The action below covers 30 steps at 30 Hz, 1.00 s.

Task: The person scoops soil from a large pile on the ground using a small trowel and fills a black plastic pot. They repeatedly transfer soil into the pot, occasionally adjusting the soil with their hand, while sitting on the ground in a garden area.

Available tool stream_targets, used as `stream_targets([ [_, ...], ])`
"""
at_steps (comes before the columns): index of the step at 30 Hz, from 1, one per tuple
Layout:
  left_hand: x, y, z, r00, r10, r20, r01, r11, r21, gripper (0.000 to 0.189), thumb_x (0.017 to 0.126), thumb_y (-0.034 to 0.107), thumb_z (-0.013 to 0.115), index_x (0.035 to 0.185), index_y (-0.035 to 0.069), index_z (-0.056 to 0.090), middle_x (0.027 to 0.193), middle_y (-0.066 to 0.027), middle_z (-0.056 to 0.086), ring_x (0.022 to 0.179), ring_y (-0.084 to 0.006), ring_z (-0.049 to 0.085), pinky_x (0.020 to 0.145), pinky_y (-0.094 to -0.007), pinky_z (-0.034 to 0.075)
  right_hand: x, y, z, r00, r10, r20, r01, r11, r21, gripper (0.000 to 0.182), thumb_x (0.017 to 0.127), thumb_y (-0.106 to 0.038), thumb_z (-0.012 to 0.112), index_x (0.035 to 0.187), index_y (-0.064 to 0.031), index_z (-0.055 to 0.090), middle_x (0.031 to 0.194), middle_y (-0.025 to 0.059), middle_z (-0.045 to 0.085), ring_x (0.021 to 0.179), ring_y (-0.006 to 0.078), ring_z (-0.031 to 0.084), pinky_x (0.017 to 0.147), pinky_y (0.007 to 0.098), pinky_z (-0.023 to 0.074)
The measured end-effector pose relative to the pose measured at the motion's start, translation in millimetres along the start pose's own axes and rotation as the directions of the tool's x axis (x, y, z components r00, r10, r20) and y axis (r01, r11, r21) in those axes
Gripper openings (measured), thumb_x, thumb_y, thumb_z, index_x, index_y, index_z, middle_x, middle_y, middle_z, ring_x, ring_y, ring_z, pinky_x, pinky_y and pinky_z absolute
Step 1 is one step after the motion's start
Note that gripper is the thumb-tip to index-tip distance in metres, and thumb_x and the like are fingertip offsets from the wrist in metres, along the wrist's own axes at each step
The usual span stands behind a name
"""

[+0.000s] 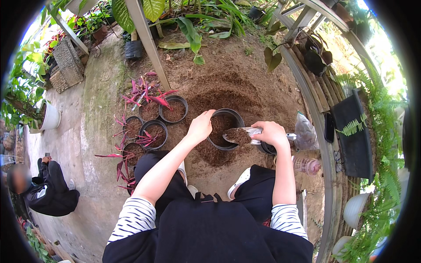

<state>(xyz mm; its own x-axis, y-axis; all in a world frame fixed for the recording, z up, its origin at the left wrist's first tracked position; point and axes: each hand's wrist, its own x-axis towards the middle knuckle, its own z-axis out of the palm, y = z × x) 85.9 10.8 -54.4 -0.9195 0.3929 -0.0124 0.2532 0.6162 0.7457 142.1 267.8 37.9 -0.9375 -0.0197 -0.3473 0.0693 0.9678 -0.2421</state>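
In front of me stands a black plastic plant pot (239, 119), partly filled with brown soil. My left hand (201, 124) grips its left rim. My right hand (270, 132) is closed around a metal hand trowel (255, 131), which points left. A heap of soil (239, 136) lies on the trowel's blade, over the right part of the pot. Loose brown soil (227, 82) spreads across the ground around and beyond the pot. Beneath my right hand, another black pot (268, 148) is partly hidden.
Several black pots (166, 134) with red-leaved plants stand at left, near a metal post (153, 49). At right are a clear plastic bag (305, 131), a pink bottle (306, 165), and a slatted bench (338, 187) holding a phone (329, 127) and eyeglasses (337, 161). A person (51, 190) sits far left.
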Motion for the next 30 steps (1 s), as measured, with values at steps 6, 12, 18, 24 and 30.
stream_targets([
  [6,1.1,-1.9,1.1,1.000,0.013,-0.013,-0.013,1.000,0.005,0.042,0.084,0.001,0.050,0.125,0.007,0.049,0.118,-0.0173,0.057,0.109,-0.0367,0.055,0.093,-0.0432,0.044,-0.6,-1.7,0.2,1.000,0.014,0.023,-0.012,0.995,-0.097,0.042,0.065,-0.040,0.075,0.104,-0.0227,0.070,0.096,0.0084,0.070,0.092,0.0270,0.066,0.081,0.0391,0.0508],
  [12,0.8,-2.5,3.0,1.000,0.013,-0.005,-0.013,1.000,0.008,0.040,0.084,0.001,0.050,0.124,0.006,0.050,0.117,-0.0178,0.057,0.109,-0.0368,0.055,0.092,-0.0435,0.044,-2.0,-4.7,2.2,0.999,0.027,-0.019,-0.028,0.996,-0.088,0.041,0.066,-0.039,0.075,0.104,-0.0242,0.070,0.094,0.0081,0.070,0.092,0.0264,0.066,0.081,0.0386,0.0511],
  [18,0.6,0.5,2.6,1.000,-0.009,0.025,0.010,0.999,-0.041,0.041,0.084,0.001,0.050,0.124,0.006,0.049,0.119,-0.0183,0.056,0.113,-0.0363,0.052,0.096,-0.0430,0.042,2.7,-9.2,6.6,0.999,0.025,-0.043,-0.029,0.997,-0.077,0.042,0.066,-0.039,0.074,0.105,-0.0256,0.069,0.096,0.0080,0.070,0.093,0.0262,0.066,0.081,0.0385,0.0513],
  [24,-0.7,-5.1,5.5,0.999,0.045,0.006,-0.045,0.998,-0.036,0.042,0.081,0.000,0.047,0.122,0.006,0.049,0.115,-0.0200,0.057,0.107,-0.0388,0.055,0.092,-0.0455,0.044,3.7,-16.6,7.1,0.995,0.065,-0.071,-0.072,0.992,-0.100,0.041,0.068,-0.039,0.074,0.106,-0.0244,0.069,0.095,0.0082,0.070,0.092,0.0265,0.066,0.080,0.0388,0.0516],
  [30,-1.6,-3.1,5.4,0.999,0.016,0.042,-0.013,0.998,-0.061,0.042,0.080,-0.001,0.045,0.121,0.005,0.050,0.117,-0.0198,0.057,0.109,-0.0380,0.054,0.094,-0.0445,0.043,3.9,-28.2,13.9,0.985,0.072,-0.158,-0.085,0.994,-0.075,0.040,0.071,-0.036,0.074,0.106,-0.0190,0.068,0.092,0.0122,0.069,0.089,0.0286,0.067,0.077,0.0405,0.0524],
])
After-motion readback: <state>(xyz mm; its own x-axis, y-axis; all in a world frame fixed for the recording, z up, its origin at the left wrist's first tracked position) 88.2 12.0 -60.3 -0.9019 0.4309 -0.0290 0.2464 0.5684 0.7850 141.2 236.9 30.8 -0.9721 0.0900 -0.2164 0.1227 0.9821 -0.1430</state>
